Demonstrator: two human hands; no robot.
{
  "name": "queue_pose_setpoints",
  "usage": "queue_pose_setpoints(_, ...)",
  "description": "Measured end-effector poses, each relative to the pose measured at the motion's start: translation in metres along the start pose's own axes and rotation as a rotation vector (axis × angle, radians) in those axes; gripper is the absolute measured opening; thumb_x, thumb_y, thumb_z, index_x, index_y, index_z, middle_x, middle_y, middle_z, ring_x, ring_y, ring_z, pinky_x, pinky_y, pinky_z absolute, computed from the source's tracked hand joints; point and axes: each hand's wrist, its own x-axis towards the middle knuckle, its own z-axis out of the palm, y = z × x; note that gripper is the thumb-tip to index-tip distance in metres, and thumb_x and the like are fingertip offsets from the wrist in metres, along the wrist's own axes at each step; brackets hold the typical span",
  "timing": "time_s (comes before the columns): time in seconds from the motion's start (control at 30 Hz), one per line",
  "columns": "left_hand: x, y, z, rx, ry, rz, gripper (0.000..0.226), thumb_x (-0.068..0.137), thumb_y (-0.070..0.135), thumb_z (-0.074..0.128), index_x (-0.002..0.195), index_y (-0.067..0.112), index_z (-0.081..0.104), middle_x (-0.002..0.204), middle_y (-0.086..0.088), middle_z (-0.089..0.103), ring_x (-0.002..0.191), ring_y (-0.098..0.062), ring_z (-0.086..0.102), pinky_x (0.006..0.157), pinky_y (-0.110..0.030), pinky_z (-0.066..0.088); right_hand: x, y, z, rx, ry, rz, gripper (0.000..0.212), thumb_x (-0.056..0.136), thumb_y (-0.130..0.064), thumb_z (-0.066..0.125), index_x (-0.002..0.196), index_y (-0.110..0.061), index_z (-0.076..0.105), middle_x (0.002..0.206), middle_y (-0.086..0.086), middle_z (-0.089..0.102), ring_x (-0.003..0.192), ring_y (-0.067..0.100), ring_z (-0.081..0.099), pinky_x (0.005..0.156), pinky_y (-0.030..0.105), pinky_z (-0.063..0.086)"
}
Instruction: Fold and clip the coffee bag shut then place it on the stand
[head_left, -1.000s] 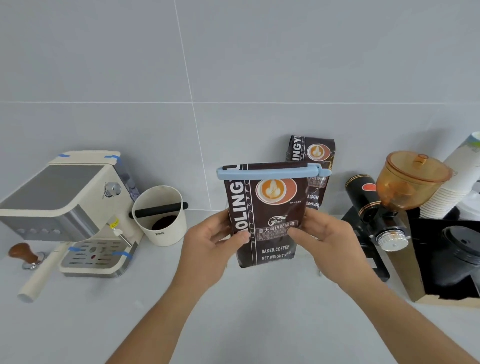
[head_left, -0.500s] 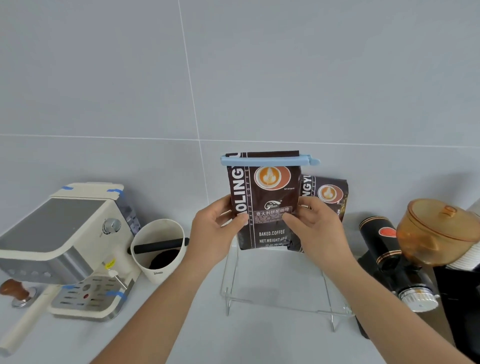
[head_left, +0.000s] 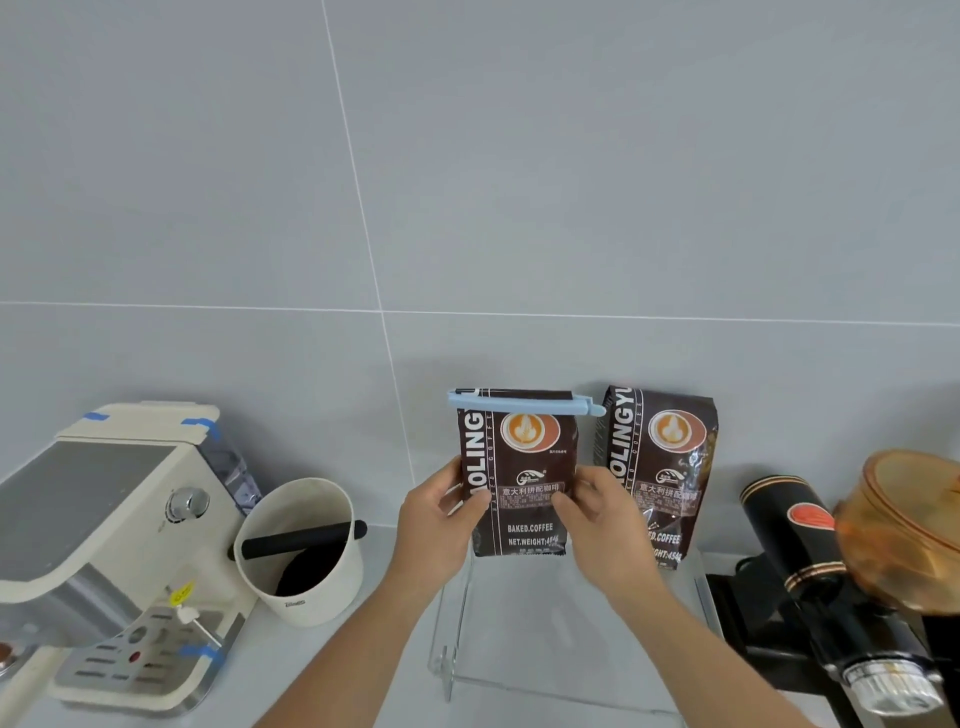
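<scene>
I hold a dark brown coffee bag (head_left: 519, 467) upright between both hands. A light blue clip (head_left: 524, 404) runs across its folded top. My left hand (head_left: 436, 519) grips the bag's left edge and my right hand (head_left: 597, 519) grips its right edge. The bag's bottom sits at the top surface of a clear acrylic stand (head_left: 519, 613); I cannot tell whether it rests fully on it. A second matching coffee bag (head_left: 665, 467) stands on the stand's right side, just beside the held one.
A cream espresso machine (head_left: 104, 545) stands at the left, with a cream knock box (head_left: 306, 551) beside it. A black grinder with an amber hopper (head_left: 852, 571) fills the right edge. The grey tiled wall is close behind the stand.
Both hands carried the clipped bag away from me and down onto the stand's left side, beside the second bag. The camera tilted up, so the wall fills more of the view.
</scene>
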Motion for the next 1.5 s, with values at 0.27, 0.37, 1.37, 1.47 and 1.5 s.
queue_pose_setpoints(0.27,0.008,-0.021,0.01,0.054,-0.025,-0.001,0.046,0.09,0.009,0.06,0.133,0.025,0.055,0.118,0.008,0.072,0.107,-0.009,0.067,0.086,-0.021,0.056,0.005,0.021,0.01,-0.062,0.028,-0.01,0.033,0.089,-0.009,0.061,0.097,-0.04,0.052,0.107,-0.011,0.072,0.105,-0.002,0.063,0.094,0.035,0.052)
queue_pose_setpoints(0.37,0.011,-0.021,0.012,0.052,-0.031,-0.008,0.046,0.091,0.012,0.06,0.134,0.026,0.053,0.119,0.007,0.071,0.109,-0.012,0.067,0.08,-0.016,0.056,0.008,0.023,0.012,-0.034,0.015,-0.003,0.033,0.091,-0.006,0.059,0.108,-0.034,0.053,0.109,-0.016,0.069,0.1,-0.017,0.058,0.093,0.026,0.05)
queue_pose_setpoints(1.37,0.038,-0.018,0.015,0.064,0.037,-0.051,0.041,0.079,0.004,0.07,0.098,0.04,0.068,0.097,0.013,0.076,0.089,-0.003,0.072,0.081,-0.025,0.057,0.023,0.025,0.017,-0.117,-0.041,-0.033,0.052,0.097,-0.015,0.043,0.14,-0.043,0.036,0.101,-0.007,0.07,0.089,0.011,0.066,0.074,0.025,0.053)
queue_pose_setpoints(1.47,0.039,-0.012,0.015,0.096,0.052,-0.063,0.036,0.078,0.005,0.071,0.099,0.035,0.069,0.094,0.012,0.075,0.082,0.003,0.071,0.079,-0.025,0.057,0.024,0.024,0.016,-0.07,-0.055,-0.019,0.05,0.096,-0.019,0.044,0.137,-0.048,0.037,0.103,-0.009,0.071,0.093,0.014,0.068,0.084,0.04,0.057)
queue_pose_setpoints(1.5,0.037,-0.008,0.014,0.09,0.056,-0.075,0.034,0.079,0.005,0.07,0.102,0.03,0.07,0.094,0.012,0.075,0.082,0.003,0.071,0.079,-0.025,0.057,0.022,0.022,0.014,-0.036,-0.063,-0.028,0.049,0.096,-0.02,0.044,0.134,-0.049,0.04,0.104,-0.01,0.072,0.094,0.014,0.069,0.086,0.042,0.057)
